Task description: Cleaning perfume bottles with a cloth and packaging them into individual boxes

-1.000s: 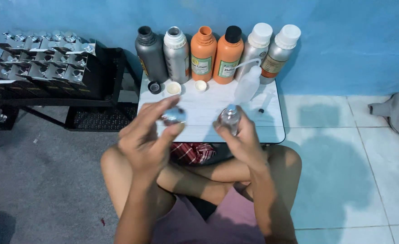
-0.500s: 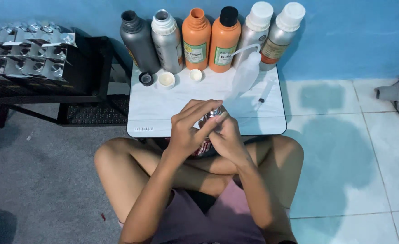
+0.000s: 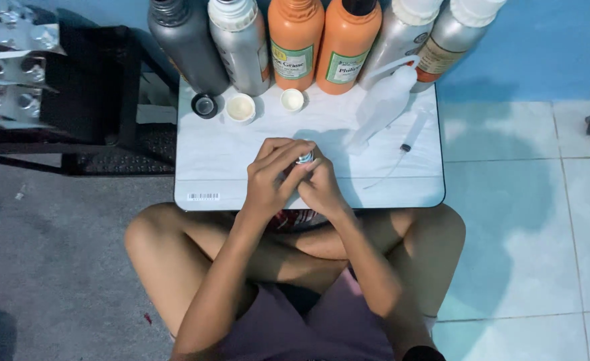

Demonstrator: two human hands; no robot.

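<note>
Over white table [image 3: 228, 167], both hands' grip encloses small bottle [image 3: 305, 158].

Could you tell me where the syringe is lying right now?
The syringe lies on the white table's right side, just right of the squeeze bottle.

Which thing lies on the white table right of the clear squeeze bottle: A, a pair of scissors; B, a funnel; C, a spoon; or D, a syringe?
D: a slim syringe with a dark tip lies on the white table just right of the clear squeeze bottle.
</note>
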